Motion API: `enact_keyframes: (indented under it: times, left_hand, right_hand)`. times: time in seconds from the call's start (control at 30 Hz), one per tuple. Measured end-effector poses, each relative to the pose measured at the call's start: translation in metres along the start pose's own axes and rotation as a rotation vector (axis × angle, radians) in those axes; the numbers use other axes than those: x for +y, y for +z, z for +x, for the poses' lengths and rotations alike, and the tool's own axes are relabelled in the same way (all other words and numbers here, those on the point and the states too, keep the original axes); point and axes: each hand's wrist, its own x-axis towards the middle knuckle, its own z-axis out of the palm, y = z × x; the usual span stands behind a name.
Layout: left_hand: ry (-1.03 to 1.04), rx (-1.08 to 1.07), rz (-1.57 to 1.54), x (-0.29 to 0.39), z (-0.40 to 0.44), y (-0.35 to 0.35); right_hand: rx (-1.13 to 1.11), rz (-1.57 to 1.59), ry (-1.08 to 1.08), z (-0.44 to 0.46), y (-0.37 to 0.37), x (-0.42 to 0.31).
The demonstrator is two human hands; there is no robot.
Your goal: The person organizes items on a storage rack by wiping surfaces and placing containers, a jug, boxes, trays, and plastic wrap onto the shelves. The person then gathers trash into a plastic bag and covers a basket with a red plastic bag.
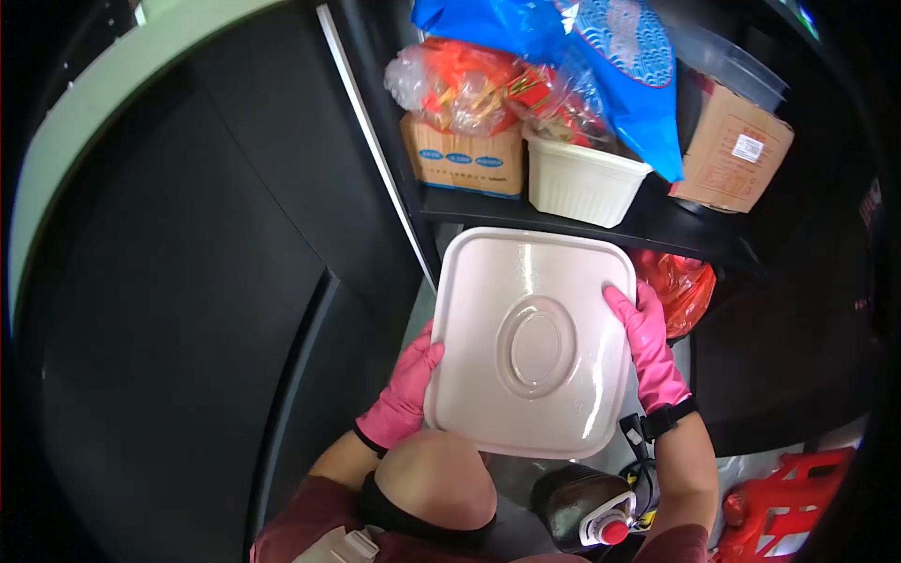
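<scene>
Head view: left hand [404, 389] and right hand [648, 340] hold lid [474, 375] edges near the shelf [668, 228].

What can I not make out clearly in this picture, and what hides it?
All in the head view:
Far side of the pale plastic panel: turned away from the camera.
Some fingers of the left hand and right hand: behind the panel.
Inside of the white bin: plastic wrapping in the way.
Print on the white label: too small.
Lower part of the red plastic item: cut off by the bottom edge.
</scene>
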Motion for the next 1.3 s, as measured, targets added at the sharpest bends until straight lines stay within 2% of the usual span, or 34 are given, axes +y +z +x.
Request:
enact_keyframes:
  times: [0.2,0.3,0.4,0.5,0.57,0.6,0.63,0.67,0.7,0.77,0.8,0.83,0.9,0.93,1.0,1.03,1.1,1.13,1.17,1.2,1.23,1.27,1.3]
  left_hand:
    - [0.018,0.047,0.151,0.001,-0.020,0.021]
    - [-0.077,0.084,0.145,0.011,-0.019,0.041]
    - [-0.139,0.023,0.188,0.003,-0.009,0.054]
    - [-0.212,-0.021,0.244,-0.032,0.008,0.045]
    - [-0.352,-0.016,0.254,-0.051,0.024,0.036]
    - [-0.378,-0.029,0.261,-0.047,0.029,0.052]
    - [-0.382,-0.125,0.273,-0.041,0.029,0.069]
    - [-0.369,-0.228,0.283,-0.038,0.038,0.085]
    - [-0.377,-0.238,0.287,-0.040,0.047,0.091]
    - [-0.531,-0.234,0.300,-0.046,0.070,0.099]
    - [-0.538,-0.305,0.322,-0.048,0.085,0.107]
    - [-0.543,-0.315,0.328,-0.050,0.097,0.116]
    - [-0.557,-0.538,0.315,-0.042,0.110,0.154]
    - [-0.563,-0.550,0.320,-0.051,0.124,0.154]
    - [-0.481,-0.456,0.662,-0.068,0.148,0.148]
    - [-0.485,-0.469,0.668,-0.070,0.150,0.145]
    - [-0.246,-0.437,0.873,-0.061,0.135,0.142]
    - [-0.346,-0.419,0.827,-0.051,0.121,0.131]
    - [-0.362,-0.430,0.841,-0.044,0.106,0.128]
    - [-0.523,-0.418,0.835,-0.038,0.091,0.127]
    - [-0.684,-0.401,0.828,-0.035,0.079,0.129]
    - [-0.715,-0.413,0.846,-0.036,0.070,0.131]
    - [-0.781,-0.505,0.726,-0.041,0.060,0.131]
  right_hand:
    - [0.001,0.028,0.027,-0.025,-0.018,0.001]
    - [0.047,0.079,0.110,-0.038,-0.032,0.001]
    - [0.131,0.042,0.156,-0.050,-0.051,0.011]
    - [0.185,0.019,0.229,-0.060,-0.076,0.035]
    - [0.229,-0.025,0.263,-0.067,-0.095,0.044]
    - [0.251,-0.043,0.284,-0.074,-0.106,0.045]
    - [0.264,-0.061,0.308,-0.080,-0.117,0.048]
    - [0.279,-0.183,0.217,-0.080,-0.132,0.064]
    - [0.291,-0.180,0.221,-0.090,-0.141,0.061]
    - [0.251,-0.179,0.367,-0.111,-0.156,0.049]
    - [0.294,-0.172,0.326,-0.116,-0.163,0.057]
    - [0.305,-0.167,0.327,-0.122,-0.171,0.059]
    - [0.370,-0.119,0.357,-0.136,-0.185,0.059]
    - [0.420,-0.089,0.329,-0.144,-0.187,0.058]
    - [0.470,-0.054,0.324,-0.163,-0.194,0.061]
    - [0.506,-0.022,0.318,-0.170,-0.200,0.063]
    - [0.511,0.030,0.345,-0.188,-0.215,0.073]
    - [0.448,0.097,0.334,-0.195,-0.223,0.077]
    - [0.386,0.165,0.320,-0.200,-0.232,0.081]
    - [0.347,0.278,0.356,-0.206,-0.235,0.076]
    - [0.284,0.251,0.350,-0.208,-0.241,0.071]
    - [0.287,0.260,0.356,-0.200,-0.254,0.076]
    - [0.346,0.137,0.284,-0.194,-0.267,0.089]
